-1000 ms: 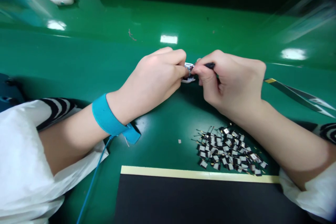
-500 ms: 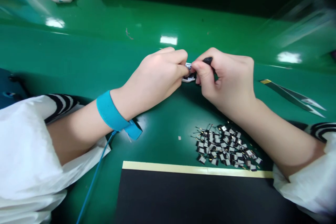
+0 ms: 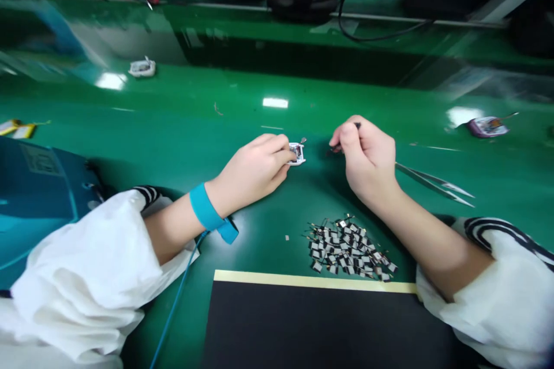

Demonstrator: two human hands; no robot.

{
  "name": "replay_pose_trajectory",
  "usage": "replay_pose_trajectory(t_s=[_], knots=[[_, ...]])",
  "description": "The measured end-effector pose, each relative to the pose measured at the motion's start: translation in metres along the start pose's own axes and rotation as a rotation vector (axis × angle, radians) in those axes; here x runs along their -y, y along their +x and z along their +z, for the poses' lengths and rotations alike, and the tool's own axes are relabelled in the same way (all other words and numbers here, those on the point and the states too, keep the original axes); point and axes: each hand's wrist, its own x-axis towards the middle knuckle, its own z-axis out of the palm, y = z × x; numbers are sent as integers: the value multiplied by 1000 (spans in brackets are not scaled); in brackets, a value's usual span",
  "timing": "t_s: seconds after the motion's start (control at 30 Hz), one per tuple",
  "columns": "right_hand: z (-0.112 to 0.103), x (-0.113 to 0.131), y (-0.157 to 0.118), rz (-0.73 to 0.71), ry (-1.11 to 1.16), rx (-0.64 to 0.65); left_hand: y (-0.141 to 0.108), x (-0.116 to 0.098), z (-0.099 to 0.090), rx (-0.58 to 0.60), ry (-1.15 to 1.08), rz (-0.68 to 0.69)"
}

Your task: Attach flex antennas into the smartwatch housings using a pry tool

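My left hand (image 3: 255, 173) pinches a small white plastic module (image 3: 296, 153) with wiring in its open middle, on or just above the green bench. My right hand (image 3: 366, 158) stands apart from it, a short gap to the right, with its fingers closed on a slim black-handled tool (image 3: 356, 125). The tool's tip is hidden or too small to make out. Steel tweezers (image 3: 433, 183) lie on the bench beyond my right wrist, untouched. Below my hands sits a heap of tiny black-and-silver wired parts (image 3: 348, 248).
A blue wrist strap (image 3: 208, 206) circles my left wrist, its blue cord running down to the bench. A black mat (image 3: 320, 326) with a cream edge lies at the front. A blue case (image 3: 38, 202) stands at left; a white module (image 3: 142, 67) and a purple part (image 3: 487, 127) lie farther off.
My hands have come apart, with the right hand drawn back from the white module. The view has tilted up, showing more of the far bench, and the module stays in my left hand.
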Motion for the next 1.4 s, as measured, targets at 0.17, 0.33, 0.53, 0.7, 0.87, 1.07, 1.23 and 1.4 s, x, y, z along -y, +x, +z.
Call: replay_pose_trajectory(t_s=[0.17,0.33,0.53,0.7,0.87,1.07,1.23,1.4], knots=[[-17,-2,-6,-5,-73,343,-8,-22,-3,-18,-138,-247],[-8,9,-8,-46,-85,489,-16,-30,-8,-48,-500,-318],[-11,16,-12,-126,-187,500,-1,80,-47,-409,-10,-890],[-22,10,-24,-168,-262,525,-3,162,-69,-531,73,-1255],[-23,4,-27,-138,-221,536,-23,176,-75,-522,75,-1090],[-18,5,-20,-105,-143,545,-16,165,-77,-380,191,-1001],[-17,0,-17,-89,-47,581,-9,111,-40,-120,203,-952],[-20,-3,-19,-7,-27,653,-32,46,-34,62,154,-801]])
